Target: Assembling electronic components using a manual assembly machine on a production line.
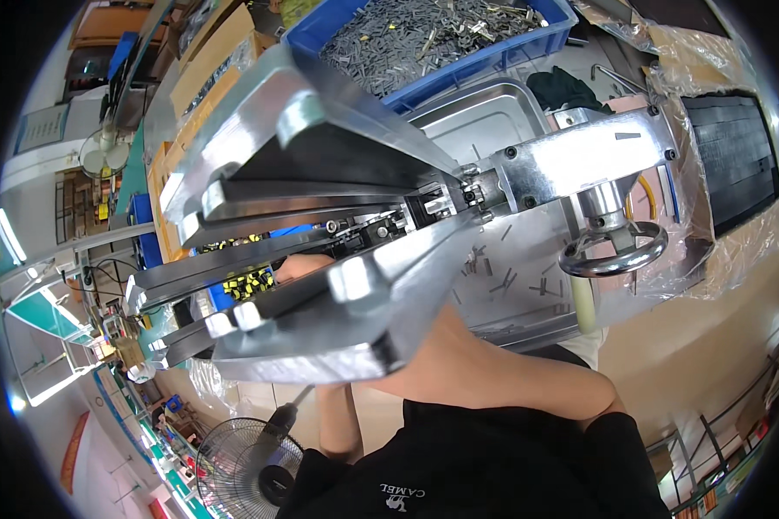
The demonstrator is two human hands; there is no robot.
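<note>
A metal machine with long angled plates (320, 333) fills the middle and covers much of both arms. Between its lower plates shows part of one hand, which by its forearm seems to be my left hand (299, 266). It is beside small yellow-and-black parts (249, 284) and close to the machine's central mechanism (383, 232); its fingers are mostly hidden, and so is anything in them. My right forearm (493, 376) reaches leftward from the lower right and passes behind the lower plate, which conceals my right hand.
A metal handwheel (613, 270) juts from the machine's right block (589, 160). Behind stands a blue bin (485, 67) full of small metal pieces. Loose strips (498, 281) lie on the metal surface beside the wheel. A black-lined carton (734, 160) is at right, a fan (249, 467) at lower left.
</note>
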